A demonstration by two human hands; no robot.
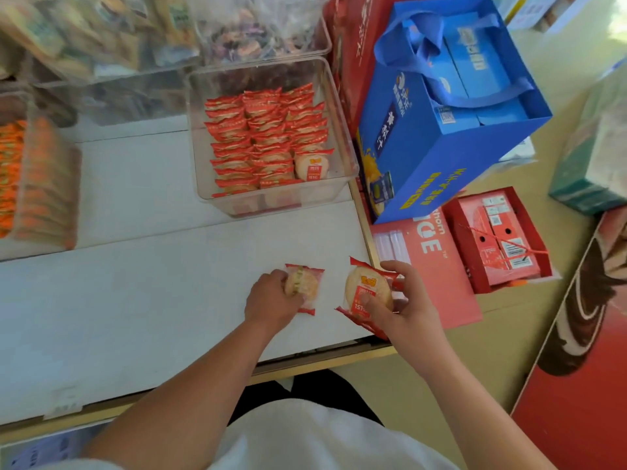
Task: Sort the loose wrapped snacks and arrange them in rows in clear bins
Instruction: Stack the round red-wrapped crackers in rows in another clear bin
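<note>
Right hand (403, 307) grip closed on wrapped cake (368, 290); left hand (271, 300) grip on another (302, 286). Judged light, crushable; held by edges. Clear bin (339, 96) beyond.

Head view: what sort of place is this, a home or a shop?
Probably a small shop or snack stockroom: clear bins of wrapped snacks in rows on a white counter, with a blue gift bag and red boxed goods on the floor beside it.

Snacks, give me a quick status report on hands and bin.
Left hand on one snack on the table. Right hand holds another. Bin nearly full, path clear.
</note>
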